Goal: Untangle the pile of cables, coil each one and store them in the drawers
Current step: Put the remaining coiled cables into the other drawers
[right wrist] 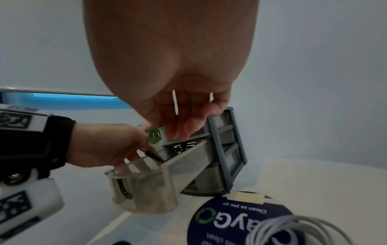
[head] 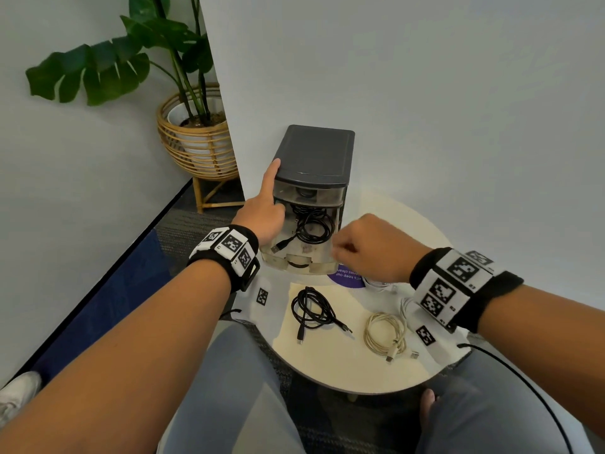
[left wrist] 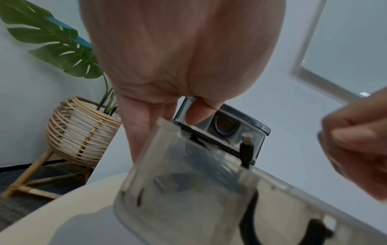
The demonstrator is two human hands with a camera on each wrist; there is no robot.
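two coiled cables [head: 313, 311] on table [head: 334, 365], one in open drawer [head: 302, 257]

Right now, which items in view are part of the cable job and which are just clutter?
Job:
drawer unit
open drawer, black cable coiled inside
black coiled cable on the table
beige coiled cable
white coiled cable

Lying about:
potted plant in a rattan stand
purple round sticker
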